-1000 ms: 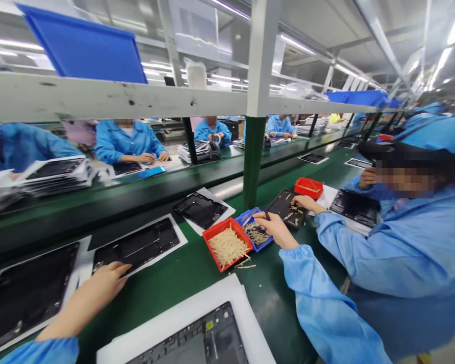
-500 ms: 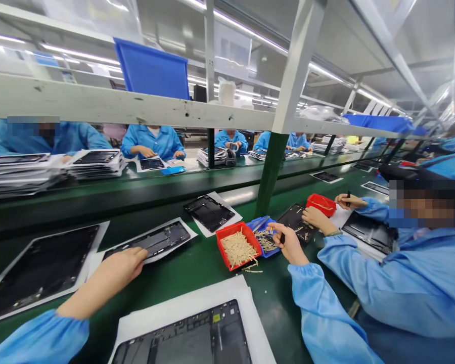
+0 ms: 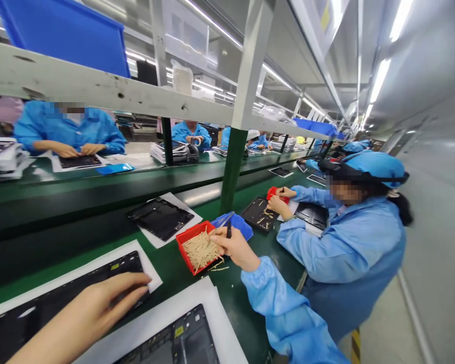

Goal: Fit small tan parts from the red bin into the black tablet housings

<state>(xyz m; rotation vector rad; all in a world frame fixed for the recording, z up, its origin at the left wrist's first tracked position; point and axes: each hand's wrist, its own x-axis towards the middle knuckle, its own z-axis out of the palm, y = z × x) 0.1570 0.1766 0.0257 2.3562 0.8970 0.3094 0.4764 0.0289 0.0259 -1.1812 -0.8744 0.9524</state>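
Observation:
My left hand (image 3: pixel 94 311) lies flat with fingers stretched out on a black tablet shell (image 3: pixel 60 298) that rests on a white sheet on the green belt. My right hand (image 3: pixel 233 246) is closed around a thin black tool and hovers over the right edge of a red tray (image 3: pixel 187 237) filled with small pale strips. A blue tray (image 3: pixel 237 225) sits just beyond it. Another black shell on a white sheet (image 3: pixel 178 341) lies directly in front of me, at the bottom of the view.
A co-worker in a blue coat (image 3: pixel 345 242) sits to my right, with both hands at a black shell (image 3: pixel 260 215) and a small red tray (image 3: pixel 273 192). A third shell (image 3: pixel 161 217) lies farther up the belt. A green post (image 3: pixel 231 167) and an overhead shelf (image 3: pixel 98 86) cross the view. People work opposite.
My right hand moved left from the blue tray to the red tray's edge. My left hand slid along the shell and now lies flatter. The view swung to the right.

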